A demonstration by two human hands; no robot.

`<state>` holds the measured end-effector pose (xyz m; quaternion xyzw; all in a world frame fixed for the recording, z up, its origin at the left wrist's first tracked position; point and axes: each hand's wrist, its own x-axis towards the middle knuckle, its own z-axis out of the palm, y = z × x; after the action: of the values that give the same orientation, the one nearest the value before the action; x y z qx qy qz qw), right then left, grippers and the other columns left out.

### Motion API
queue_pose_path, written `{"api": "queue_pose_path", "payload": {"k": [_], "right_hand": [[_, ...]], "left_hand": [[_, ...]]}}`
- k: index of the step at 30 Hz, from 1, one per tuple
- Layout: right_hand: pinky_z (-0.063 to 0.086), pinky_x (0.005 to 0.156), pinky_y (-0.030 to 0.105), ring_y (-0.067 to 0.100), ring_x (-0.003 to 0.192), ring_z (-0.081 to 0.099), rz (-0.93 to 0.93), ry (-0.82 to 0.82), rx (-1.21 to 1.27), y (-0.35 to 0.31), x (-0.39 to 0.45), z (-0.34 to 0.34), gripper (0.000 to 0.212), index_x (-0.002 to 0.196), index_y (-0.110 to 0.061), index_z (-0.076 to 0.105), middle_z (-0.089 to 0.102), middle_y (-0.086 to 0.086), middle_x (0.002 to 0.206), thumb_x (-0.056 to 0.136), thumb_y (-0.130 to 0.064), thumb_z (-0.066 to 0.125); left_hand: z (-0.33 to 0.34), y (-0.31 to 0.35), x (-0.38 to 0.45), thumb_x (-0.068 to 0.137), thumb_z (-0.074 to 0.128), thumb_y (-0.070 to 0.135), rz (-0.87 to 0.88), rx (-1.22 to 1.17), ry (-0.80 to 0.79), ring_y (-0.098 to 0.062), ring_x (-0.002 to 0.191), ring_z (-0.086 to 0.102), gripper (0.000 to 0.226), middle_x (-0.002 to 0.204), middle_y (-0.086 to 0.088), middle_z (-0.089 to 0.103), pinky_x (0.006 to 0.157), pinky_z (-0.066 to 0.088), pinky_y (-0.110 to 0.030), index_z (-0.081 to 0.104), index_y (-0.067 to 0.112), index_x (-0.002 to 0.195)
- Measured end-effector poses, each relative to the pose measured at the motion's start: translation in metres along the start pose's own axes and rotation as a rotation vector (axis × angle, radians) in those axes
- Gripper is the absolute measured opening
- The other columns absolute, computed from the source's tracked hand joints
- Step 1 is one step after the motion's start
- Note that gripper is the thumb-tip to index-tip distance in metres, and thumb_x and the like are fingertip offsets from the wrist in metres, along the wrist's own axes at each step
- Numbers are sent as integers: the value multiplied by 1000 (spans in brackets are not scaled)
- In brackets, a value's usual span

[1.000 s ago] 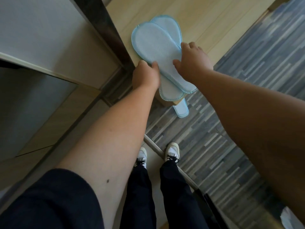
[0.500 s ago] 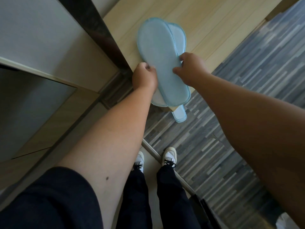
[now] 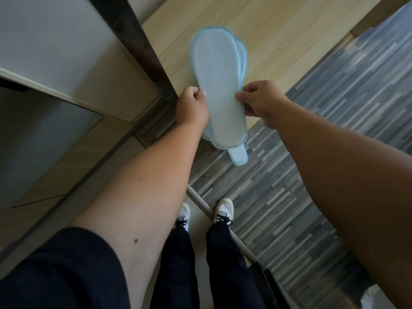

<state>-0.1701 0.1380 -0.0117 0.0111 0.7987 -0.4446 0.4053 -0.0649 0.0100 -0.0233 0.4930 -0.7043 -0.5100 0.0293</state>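
Observation:
A pale blue slipper with a stitched blue rim is held sole-up over the light wooden surface. My left hand pinches its left edge and my right hand pinches its right edge. A second slipper of the same kind lies stacked under it, only its edge showing at the top right. A white strap end with a blue rim hangs out below the heel.
A dark post runs up beside the wooden surface on the left, with a white cabinet panel beyond it. Grey striped flooring fills the right. My feet in white sneakers stand on a metal threshold strip below.
The top slipper has swung from lying crossed over the other to lining up lengthwise with it. Both hands shifted their hold to its side edges, and the pair sits closer to me.

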Motion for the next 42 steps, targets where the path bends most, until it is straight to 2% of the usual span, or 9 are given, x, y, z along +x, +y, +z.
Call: {"api": "queue_pose_path", "payload": {"k": [6,11,16,21,26,29,33,38,42], "right_hand": [[57,68,28,11,65,66,-6,3,-28,4,-37,-8,13,96,-12,68,70,1,78,89,-23,67],[59,67,29,9,59,65,20,11,-106,14,-65,4,13,93,-11,69,68,1,72,86,-22,70],[57,68,30,16,73,69,84,-10,-161,48,-102,38,8,87,-11,68,72,6,84,87,-19,68],[57,72,34,20,75,67,109,-39,-201,77,-117,105,14,93,-6,67,70,10,84,89,-19,66],[57,69,34,19,69,64,78,-134,-222,77,-113,196,13,74,-18,67,68,5,73,86,-20,69],[52,60,29,19,70,64,39,-207,-263,71,-111,246,15,72,-19,66,69,5,75,86,-21,69],[47,48,20,13,64,64,1,-266,-302,66,-106,299,15,72,-21,65,69,-1,72,86,-21,69],[59,73,37,24,83,68,7,-336,-364,79,-76,347,10,79,-18,64,70,7,86,90,-20,64],[59,75,41,25,83,67,-85,-351,-553,94,-41,375,10,84,-18,63,67,8,88,90,-26,60]], "left_hand": [[-20,-8,-36,94,54,26,17,-8,-75,-14,79,57,9,91,2,61,68,43,-26,55,17,92],[-37,-24,-66,92,55,26,20,34,-84,-15,79,55,9,86,5,59,65,38,-23,53,19,88],[-59,-74,-92,92,55,27,-41,82,-149,-15,75,55,11,83,4,59,62,37,-24,53,20,85],[-101,-135,-102,91,57,31,-106,89,-137,-15,71,55,14,73,9,57,55,35,-23,54,22,79],[-160,-203,-93,89,59,29,-219,1,-24,-26,78,67,18,81,-5,69,72,54,-35,56,21,73],[-196,-237,-85,89,59,28,-247,-47,41,-25,77,69,25,78,-4,70,76,56,-43,53,24,65],[-231,-270,-76,90,58,32,-276,-76,125,-24,77,68,24,77,-2,69,72,53,-38,54,25,67],[-240,-310,-55,90,56,28,-322,-38,204,-23,74,61,16,80,-3,67,62,44,-31,59,17,80],[-214,-340,-33,92,56,29,-295,-11,243,-14,79,56,16,90,2,62,59,36,-20,61,14,98]]}}
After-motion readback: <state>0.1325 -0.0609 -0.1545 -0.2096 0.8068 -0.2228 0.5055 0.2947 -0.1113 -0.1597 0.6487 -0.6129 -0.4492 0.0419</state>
